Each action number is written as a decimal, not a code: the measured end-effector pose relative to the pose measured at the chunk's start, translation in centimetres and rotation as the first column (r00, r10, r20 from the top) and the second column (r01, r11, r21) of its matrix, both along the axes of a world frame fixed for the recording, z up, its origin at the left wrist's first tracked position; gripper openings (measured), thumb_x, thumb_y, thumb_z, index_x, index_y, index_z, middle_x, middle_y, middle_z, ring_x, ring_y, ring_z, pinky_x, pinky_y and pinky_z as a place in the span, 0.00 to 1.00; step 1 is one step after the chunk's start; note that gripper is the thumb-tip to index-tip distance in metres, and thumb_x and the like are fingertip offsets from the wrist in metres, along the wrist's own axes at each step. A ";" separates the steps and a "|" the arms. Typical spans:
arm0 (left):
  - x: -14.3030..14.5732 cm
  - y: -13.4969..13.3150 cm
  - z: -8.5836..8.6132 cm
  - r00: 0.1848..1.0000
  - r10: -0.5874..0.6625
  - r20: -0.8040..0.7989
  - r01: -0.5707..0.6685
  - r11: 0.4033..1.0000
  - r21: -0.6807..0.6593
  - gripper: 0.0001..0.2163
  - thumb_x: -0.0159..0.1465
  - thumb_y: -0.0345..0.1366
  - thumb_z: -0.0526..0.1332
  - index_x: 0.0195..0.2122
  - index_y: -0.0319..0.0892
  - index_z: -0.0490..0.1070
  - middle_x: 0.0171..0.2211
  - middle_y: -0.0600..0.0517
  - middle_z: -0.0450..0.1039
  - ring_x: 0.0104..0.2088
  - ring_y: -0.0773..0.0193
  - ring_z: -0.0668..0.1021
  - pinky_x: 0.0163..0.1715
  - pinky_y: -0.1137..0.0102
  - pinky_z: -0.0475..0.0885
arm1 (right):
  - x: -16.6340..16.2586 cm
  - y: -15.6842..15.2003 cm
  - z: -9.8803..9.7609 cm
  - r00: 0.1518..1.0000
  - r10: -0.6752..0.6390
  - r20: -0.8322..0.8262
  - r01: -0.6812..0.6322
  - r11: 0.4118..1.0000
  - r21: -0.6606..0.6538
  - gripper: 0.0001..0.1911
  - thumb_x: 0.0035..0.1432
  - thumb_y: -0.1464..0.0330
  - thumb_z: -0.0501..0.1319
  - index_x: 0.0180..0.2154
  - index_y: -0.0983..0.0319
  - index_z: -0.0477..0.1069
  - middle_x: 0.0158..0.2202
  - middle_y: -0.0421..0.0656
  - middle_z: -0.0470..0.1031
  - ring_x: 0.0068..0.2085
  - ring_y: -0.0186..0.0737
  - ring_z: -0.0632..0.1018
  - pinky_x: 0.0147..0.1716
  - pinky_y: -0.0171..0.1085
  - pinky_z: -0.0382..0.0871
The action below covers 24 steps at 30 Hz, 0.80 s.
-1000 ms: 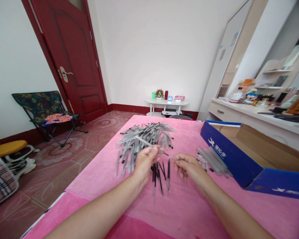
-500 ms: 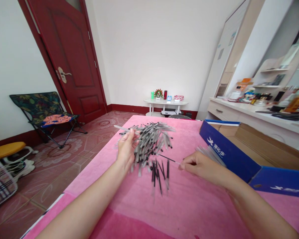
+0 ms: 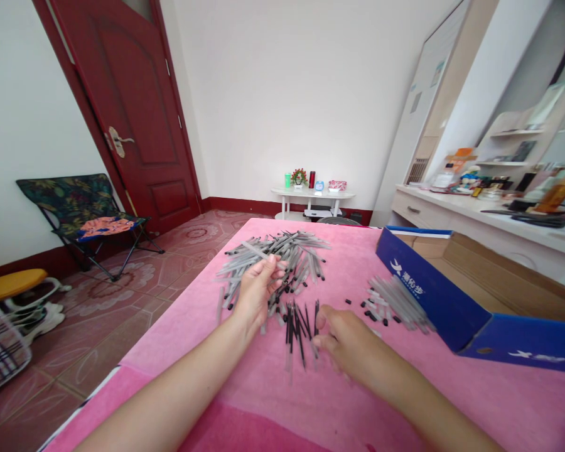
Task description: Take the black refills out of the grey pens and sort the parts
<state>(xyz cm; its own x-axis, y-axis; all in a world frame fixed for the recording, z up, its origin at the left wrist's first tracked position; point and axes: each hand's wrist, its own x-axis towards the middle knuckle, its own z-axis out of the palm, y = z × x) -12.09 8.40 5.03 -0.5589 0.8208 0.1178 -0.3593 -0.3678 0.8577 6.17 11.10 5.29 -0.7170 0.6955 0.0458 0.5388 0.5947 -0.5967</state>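
A room in a home is being indicated: toiletries are being kept on a white dresser, flowers are being displayed on a small white tabletop, and shoes are being stored near a yellow stool, a folding chair and a panelled door.

Bright, diffuse light, edges visibly stretched

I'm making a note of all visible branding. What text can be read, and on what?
Blue box, long side: "步", last of three white characters; the others aren't sure, the small line below unreadable.
Its short side: white lettering, too blurred.
Sticker on tall cabinet: too small.
Grey tubes: none readable.
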 end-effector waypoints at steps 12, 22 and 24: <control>4.5 -1.4 -0.1 0.763 -0.487 -0.425 0.409 0.873 -0.267 0.16 0.49 0.47 0.62 0.20 0.37 0.71 0.17 0.52 0.68 0.16 0.73 0.67 0.18 0.77 0.61 | -0.1 2.2 1.1 0.861 -0.114 -0.496 -0.019 0.967 -0.255 0.13 0.54 0.60 0.54 0.25 0.63 0.64 0.14 0.33 0.58 0.16 0.27 0.58 0.15 0.28 0.50; 4.7 -0.9 -2.1 0.779 -0.451 -0.435 0.361 0.891 -0.277 0.20 0.54 0.50 0.56 0.28 0.36 0.74 0.20 0.48 0.72 0.16 0.71 0.70 0.18 0.77 0.64 | 3.9 7.4 2.5 0.935 -0.330 -0.133 0.347 0.928 0.136 0.18 0.50 0.56 0.54 0.17 0.61 0.61 0.15 0.38 0.62 0.19 0.33 0.66 0.19 0.32 0.55; 4.6 -0.6 -2.3 0.799 -0.432 -0.418 0.344 0.899 -0.272 0.20 0.54 0.51 0.56 0.28 0.36 0.74 0.20 0.47 0.72 0.16 0.71 0.70 0.18 0.76 0.64 | 6.0 9.4 2.8 0.831 -0.540 0.137 0.465 0.808 0.363 0.19 0.49 0.54 0.53 0.18 0.60 0.65 0.19 0.44 0.68 0.23 0.40 0.71 0.21 0.35 0.58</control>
<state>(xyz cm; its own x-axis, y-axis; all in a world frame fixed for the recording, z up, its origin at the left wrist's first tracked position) -7.52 7.76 2.72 -0.1064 0.9879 0.1125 0.0089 -0.1121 0.9937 12.13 20.52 8.06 -0.2862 0.9378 0.1963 0.9070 0.3312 -0.2601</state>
